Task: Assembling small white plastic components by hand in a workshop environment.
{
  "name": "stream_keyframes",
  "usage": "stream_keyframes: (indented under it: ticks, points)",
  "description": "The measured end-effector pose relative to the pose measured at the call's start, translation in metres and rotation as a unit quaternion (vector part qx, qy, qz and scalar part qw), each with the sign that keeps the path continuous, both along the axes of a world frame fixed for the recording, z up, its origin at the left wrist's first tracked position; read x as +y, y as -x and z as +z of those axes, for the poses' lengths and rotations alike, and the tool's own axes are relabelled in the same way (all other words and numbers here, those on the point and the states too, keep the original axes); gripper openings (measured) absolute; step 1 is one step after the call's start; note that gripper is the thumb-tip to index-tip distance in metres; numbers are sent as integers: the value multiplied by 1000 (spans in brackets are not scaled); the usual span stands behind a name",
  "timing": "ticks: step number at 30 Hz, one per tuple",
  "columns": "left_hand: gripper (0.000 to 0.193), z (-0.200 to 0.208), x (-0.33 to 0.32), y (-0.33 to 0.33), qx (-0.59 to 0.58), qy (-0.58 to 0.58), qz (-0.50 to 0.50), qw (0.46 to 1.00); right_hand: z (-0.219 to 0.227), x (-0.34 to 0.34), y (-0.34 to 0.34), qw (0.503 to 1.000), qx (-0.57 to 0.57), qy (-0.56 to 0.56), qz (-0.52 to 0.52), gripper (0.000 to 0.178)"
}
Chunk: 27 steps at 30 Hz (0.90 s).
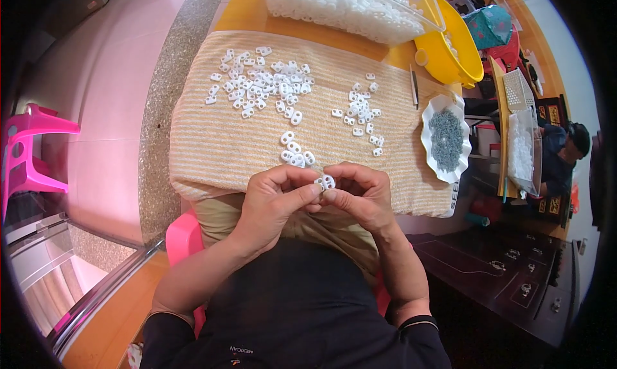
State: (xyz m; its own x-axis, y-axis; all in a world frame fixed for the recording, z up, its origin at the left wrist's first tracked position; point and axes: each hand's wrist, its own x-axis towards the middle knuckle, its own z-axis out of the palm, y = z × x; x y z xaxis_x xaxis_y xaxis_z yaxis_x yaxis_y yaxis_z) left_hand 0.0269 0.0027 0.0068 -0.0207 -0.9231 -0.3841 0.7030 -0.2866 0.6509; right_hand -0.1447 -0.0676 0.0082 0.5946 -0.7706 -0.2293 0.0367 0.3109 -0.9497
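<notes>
My left hand point(273, 198) and my right hand point(365, 195) meet at the towel's near edge, thumbs and fingers pinching small white plastic two-hole pieces point(328, 182). How the pieces fit together is hidden by the fingertips. Just beyond my left hand lie several rounded white two-hole pieces point(294, 148). A big heap of similar pieces point(267, 83) spreads over the far left of the striped towel point(212, 137). Right of it sits a smaller scatter of white pieces point(362, 108). At the right, a white wavy-rimmed dish point(426, 136) holds many small grey metal parts point(447, 141).
A clear tub point(434, 23) full of white pieces stands at the far edge, beside a yellow basin point(474, 73). A slim dark tool point(414, 87) lies near the dish. A pink stool point(38, 128) is on the left. Another person point(558, 153) is at the far right, by containers.
</notes>
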Motion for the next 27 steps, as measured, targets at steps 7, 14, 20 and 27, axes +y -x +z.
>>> stream_keyframes:
  ticks: [7, 14, 20, 27]
  points:
    - [16, -2, 1, -1, -1, 0, -8, 1000, 2, 1, -2, 1000, -16, 14, 2, 29]
    - [16, -3, 1, -1, 4, -3, -16, 1000, 4, 2, -2, 1000, -25, -11, 4, 29]
    - [15, 0, 2, -1, 22, -23, -36, 999, -2, 1, 3, 999, -39, 20, 24, 29]
    - [15, 1, 2, 0, 27, -35, -51, 998, -6, 3, 6, 998, -53, 40, 21, 28]
